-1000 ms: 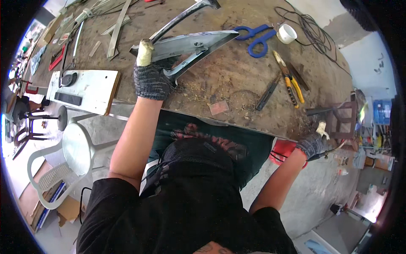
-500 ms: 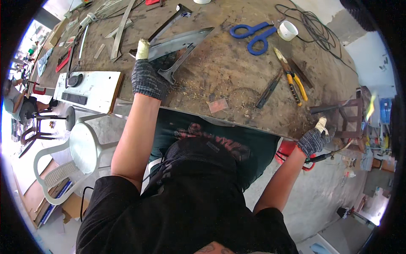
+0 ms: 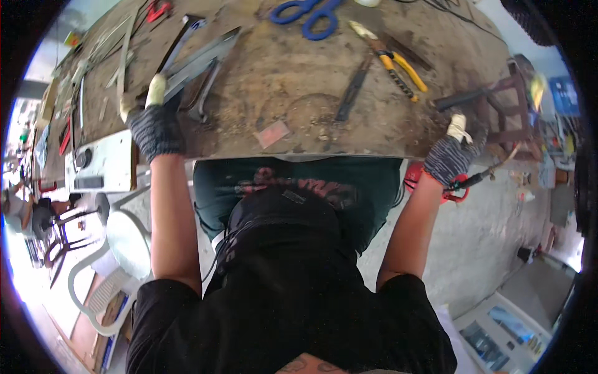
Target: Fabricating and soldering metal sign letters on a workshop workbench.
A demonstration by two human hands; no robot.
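My left hand (image 3: 156,128) wears a grey knit glove, with pale wrapping on its fingertips. It is closed on the near end of an angled grey metal piece (image 3: 202,56), made of a broad flat bar with narrower dark bars beside it. The fingers underneath are hidden. My right hand (image 3: 453,153), gloved alike, is at the bench's right edge beside a brown metal frame (image 3: 507,115) and a dark bar (image 3: 464,98). Its pale-wrapped thumb points up and its other fingers curl. What they hold, if anything, is hidden. A hose with a fitting (image 3: 479,177) passes just below.
On the worn wooden bench (image 3: 280,75) lie blue-handled scissors (image 3: 321,25), yellow-handled pliers (image 3: 395,65), a dark narrow tool (image 3: 354,87) and a small pinkish plate (image 3: 272,133). A white board (image 3: 103,163) and a white chair (image 3: 128,243) are at left. A person (image 3: 18,209) sits farther off.
The whole view has shifted, so the bench lies higher in the picture. Against the bench, my left hand has drawn the metal piece leftward and nearer. My right hand stays beside the frame.
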